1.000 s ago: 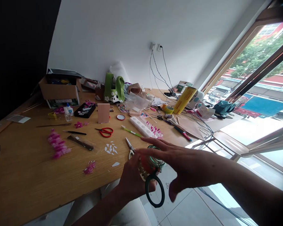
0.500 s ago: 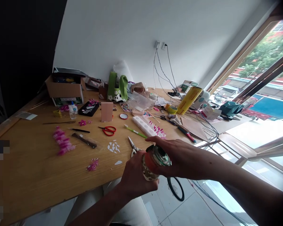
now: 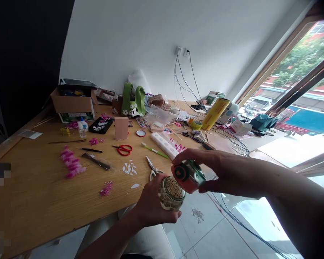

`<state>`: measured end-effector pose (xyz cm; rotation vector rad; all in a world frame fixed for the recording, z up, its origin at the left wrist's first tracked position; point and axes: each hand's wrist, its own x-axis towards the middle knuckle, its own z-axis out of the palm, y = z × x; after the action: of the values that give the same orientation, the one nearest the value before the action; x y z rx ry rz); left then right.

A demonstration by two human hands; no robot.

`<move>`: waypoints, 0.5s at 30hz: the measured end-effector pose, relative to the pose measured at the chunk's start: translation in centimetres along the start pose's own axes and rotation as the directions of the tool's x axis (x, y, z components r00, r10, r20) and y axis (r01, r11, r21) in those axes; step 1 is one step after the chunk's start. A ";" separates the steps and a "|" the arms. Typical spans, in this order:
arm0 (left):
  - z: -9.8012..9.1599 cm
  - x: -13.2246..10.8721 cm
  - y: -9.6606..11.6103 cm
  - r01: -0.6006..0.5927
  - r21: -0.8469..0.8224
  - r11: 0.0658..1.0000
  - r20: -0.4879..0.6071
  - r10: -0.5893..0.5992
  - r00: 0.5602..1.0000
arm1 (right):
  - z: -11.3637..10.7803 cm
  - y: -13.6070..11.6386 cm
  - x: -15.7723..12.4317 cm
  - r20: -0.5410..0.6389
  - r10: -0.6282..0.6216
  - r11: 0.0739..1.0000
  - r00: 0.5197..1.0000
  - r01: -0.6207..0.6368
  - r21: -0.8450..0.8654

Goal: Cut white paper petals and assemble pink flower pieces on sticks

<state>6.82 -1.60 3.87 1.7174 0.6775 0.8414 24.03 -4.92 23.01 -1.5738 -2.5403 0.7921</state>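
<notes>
We hold the open jar [image 3: 170,204] by the worktop's [image 3: 43,205] near edge, left hand [image 3: 149,204] wrapped around it — while our right hand [image 3: 218,172] grips a red-and-green piece [image 3: 187,180], tilted near the rim; white-handled scissors [image 3: 150,163] lie beyond.

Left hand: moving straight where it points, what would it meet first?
Probably the rounded red and green object in the right hand, beyond the left hand's clear glass jar; depth is unclear.
</notes>
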 end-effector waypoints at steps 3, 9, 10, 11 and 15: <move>-0.3 -0.3 0.2 -0.017 0.010 1.000 -0.029 0.017 0.999 | 0.2 1.0 -1.2 -0.116 0.031 0.994 0.993 -0.018 0.110; -2.1 -1.3 2.3 -0.110 0.104 0.988 -0.089 0.120 0.989 | 2.8 5.2 -5.5 -0.463 0.189 0.939 0.866 -0.022 0.343; -2.6 -1.6 2.8 -0.143 0.141 0.980 -0.107 0.159 0.982 | 3.5 6.0 -6.1 -0.489 0.222 0.930 0.844 -0.033 0.366; -3.0 -1.9 3.3 -0.181 0.178 0.967 -0.120 0.204 0.972 | 4.2 6.7 -6.5 -0.511 0.257 0.919 0.820 -0.044 0.391; -4.9 -3.2 5.3 -0.302 0.282 0.911 -0.154 0.354 0.923 | 8.2 8.5 -7.1 -0.542 0.369 0.835 0.755 -0.012 0.551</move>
<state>1.21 -2.86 9.23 2.0321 0.6604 1.2224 31.92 -11.20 13.62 -1.5716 -1.5310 0.7130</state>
